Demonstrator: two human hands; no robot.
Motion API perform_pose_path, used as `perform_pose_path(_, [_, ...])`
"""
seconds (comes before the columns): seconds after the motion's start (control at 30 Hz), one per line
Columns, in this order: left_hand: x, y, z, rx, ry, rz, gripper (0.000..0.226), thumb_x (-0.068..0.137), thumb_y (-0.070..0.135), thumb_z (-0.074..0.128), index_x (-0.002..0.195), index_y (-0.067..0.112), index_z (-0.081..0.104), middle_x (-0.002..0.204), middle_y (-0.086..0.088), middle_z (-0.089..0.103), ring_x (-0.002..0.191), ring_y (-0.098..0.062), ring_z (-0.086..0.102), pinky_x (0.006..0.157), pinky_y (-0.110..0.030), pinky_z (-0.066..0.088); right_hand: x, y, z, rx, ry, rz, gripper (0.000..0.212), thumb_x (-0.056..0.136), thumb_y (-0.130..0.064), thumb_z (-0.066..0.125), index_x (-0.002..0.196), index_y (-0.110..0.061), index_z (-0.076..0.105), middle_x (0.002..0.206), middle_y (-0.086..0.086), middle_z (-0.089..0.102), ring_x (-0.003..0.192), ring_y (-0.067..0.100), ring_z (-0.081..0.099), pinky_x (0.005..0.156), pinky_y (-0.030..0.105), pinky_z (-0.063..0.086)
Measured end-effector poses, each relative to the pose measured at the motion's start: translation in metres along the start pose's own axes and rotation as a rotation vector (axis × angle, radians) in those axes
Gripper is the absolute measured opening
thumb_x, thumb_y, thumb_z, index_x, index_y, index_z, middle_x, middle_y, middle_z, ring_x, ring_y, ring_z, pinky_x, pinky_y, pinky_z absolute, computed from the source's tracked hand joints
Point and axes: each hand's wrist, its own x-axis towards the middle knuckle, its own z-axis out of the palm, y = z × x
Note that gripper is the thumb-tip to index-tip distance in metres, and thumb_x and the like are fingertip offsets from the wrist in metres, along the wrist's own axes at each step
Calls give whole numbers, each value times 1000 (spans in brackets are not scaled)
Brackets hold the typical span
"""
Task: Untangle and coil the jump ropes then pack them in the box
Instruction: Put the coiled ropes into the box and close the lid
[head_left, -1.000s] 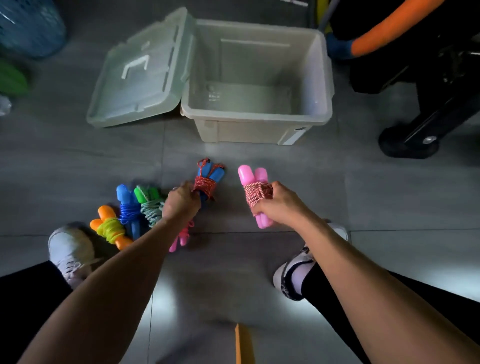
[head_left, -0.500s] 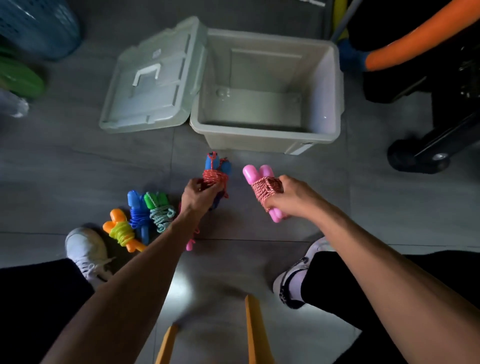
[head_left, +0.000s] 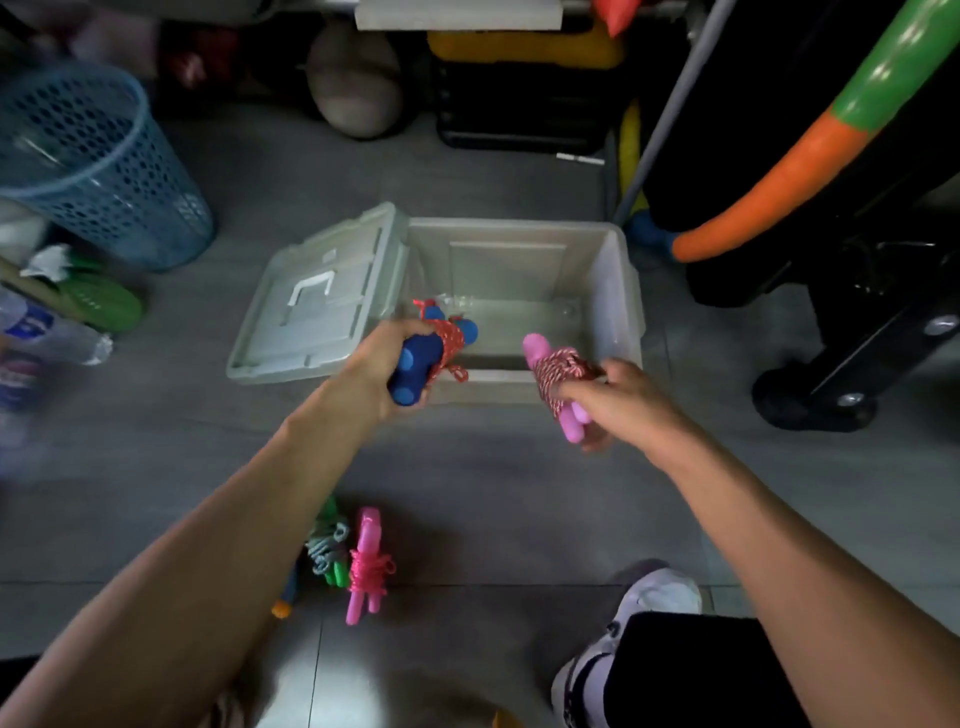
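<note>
Fingers of the left hand (head_left: 387, 364) curl round the blue-handled jump rope (head_left: 434, 353), whose red cord is wound about its paired handles; the bundle sits above the near left corner of the open box (head_left: 626, 291). Fingers of the right hand (head_left: 618, 400) wrap the pink-handled jump rope (head_left: 556, 382), bound in red-and-white cord, held over the box's near wall. The lid (head_left: 311, 306) lies flat on the floor (head_left: 493, 483), touching the box's left side. Near the person's feet lie a coiled green-handled rope (head_left: 327, 548) and a bright pink rope (head_left: 366, 566) side by side. A blue basket (head_left: 98, 171) stands far left.
</note>
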Motion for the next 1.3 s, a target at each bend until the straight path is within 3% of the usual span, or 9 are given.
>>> perform_pose_path(0.1, [41,22,17,129,99,-60,6,77,21,62,78,15,63,62,-6,60,50,-21,54,50,-23,39,12,7,-2,74,58,57,18,78,-35,63,76,-17,63,56,4,69,50,19,68,47,24,51])
perform_pose_path(0.2, [90,18,25,505,294,45,36,70,35,74,94,9,65,77,-10,66,59,-25,58,52,-27,45,28,9,-3,96,59,77,28,77,-41,66,91,-17,61,62,3,72,57,18,71,50,28,57])
perform_pose_path(0.37, [137,-10,28,828,400,260,45,85,36,64,119,9,56,113,-15,65,101,-31,63,72,-24,44,54,5,2,40,59,90,25,76,-42,64,71,-18,63,57,-5,70,53,7,67,44,18,47])
perform_pose_path(0.53, [115,-39,0,1231,303,621,19,88,26,53,96,14,66,93,-13,66,89,-35,62,72,-37,51,86,-17,10,-41,20,104,33,72,-41,56,49,-19,63,54,-3,68,53,10,63,53,22,42])
perform_pose_path(0.67, [80,-62,-33,1384,202,922,19,88,23,51,92,14,68,91,-9,63,92,-32,57,82,-39,48,126,-31,29,-128,121,79,19,79,-33,56,73,-14,57,50,-2,66,56,4,64,46,16,39])
perform_pose_path(0.73, [70,-72,-45,1397,190,931,30,84,17,57,113,11,65,109,-10,63,107,-31,55,93,-40,47,141,-34,43,-110,165,49,28,86,-43,56,92,-16,58,66,-3,72,61,-3,66,48,8,39])
perform_pose_path(0.83, [70,-77,-51,1360,91,902,55,76,3,58,130,5,56,129,-13,57,126,-30,46,107,-40,39,151,-30,65,-180,200,36,41,88,-43,63,117,-15,58,112,4,68,105,22,65,64,16,37])
perform_pose_path(1.13, [38,-83,-69,1009,241,891,41,73,3,57,113,8,67,114,-9,65,107,-25,58,95,-21,40,96,-17,89,-3,240,-242,13,82,-10,66,83,-22,62,78,-6,65,64,-9,54,58,0,36])
perform_pose_path(1.3, [-6,-148,-121,865,320,542,21,72,11,59,85,24,70,84,-6,72,79,-26,68,72,-30,52,52,4,150,-187,-88,-177,12,81,-17,69,80,-27,62,73,-12,63,65,3,58,51,4,36])
